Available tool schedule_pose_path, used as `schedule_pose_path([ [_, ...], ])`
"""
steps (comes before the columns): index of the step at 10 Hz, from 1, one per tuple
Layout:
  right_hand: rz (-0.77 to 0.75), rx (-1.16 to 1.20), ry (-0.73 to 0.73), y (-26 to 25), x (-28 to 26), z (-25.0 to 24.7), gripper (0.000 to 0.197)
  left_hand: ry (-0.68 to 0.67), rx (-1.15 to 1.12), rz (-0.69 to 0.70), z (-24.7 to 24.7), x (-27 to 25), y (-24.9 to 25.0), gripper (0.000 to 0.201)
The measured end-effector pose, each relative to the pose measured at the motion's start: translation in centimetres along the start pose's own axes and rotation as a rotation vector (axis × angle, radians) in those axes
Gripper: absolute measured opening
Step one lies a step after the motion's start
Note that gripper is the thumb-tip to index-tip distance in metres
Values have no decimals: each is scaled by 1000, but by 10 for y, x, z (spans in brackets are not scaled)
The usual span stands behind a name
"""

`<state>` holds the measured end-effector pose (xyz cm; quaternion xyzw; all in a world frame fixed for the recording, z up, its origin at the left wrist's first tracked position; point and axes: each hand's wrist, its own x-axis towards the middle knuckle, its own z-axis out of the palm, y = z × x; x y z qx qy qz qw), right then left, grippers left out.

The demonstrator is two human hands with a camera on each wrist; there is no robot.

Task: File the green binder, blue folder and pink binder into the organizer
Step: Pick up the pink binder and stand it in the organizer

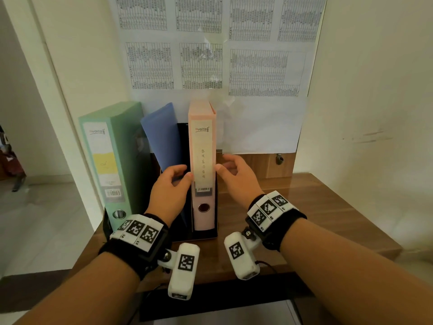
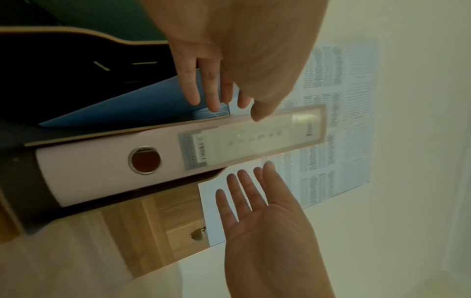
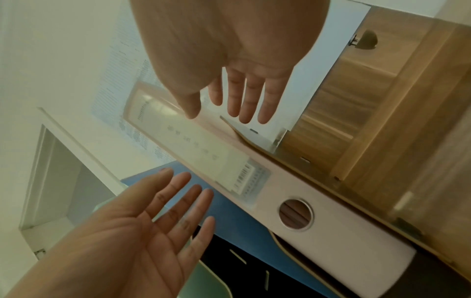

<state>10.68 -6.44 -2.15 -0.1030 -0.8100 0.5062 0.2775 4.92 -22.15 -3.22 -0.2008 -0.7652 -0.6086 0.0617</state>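
Wood-grain desk (image 1: 304, 207) meets a cream wall (image 1: 363, 90) papered with printed tables (image 1: 201, 64). On it the black organizer (image 1: 203, 235) holds the green binder (image 1: 110, 158), blue folder (image 1: 164, 137) and upright pink binder (image 1: 203, 165). Left hand (image 1: 171, 186) and right hand (image 1: 236, 177) flank the pink one, fingers straight and spread, gripping nothing.

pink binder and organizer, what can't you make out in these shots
- Pink binder: handwritten spine label too small to read in the head view, blurred in both wrist views.
- Organizer: its left front is hidden by the left hand.
- Blue folder: its lower part is hidden behind that hand.
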Motion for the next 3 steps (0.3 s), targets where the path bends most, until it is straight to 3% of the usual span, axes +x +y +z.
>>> schedule_pose_path([
  [1,-35,58,43,-11,0,-13,34,15,-17,49,-6,1,18,36],
  [2,-36,80,102,-24,-3,-27,9,28,-50,96,-13,0,37,34],
  [3,-106,115,199,-40,-3,-43,19,70,-105,137,-20,1,57,31],
])
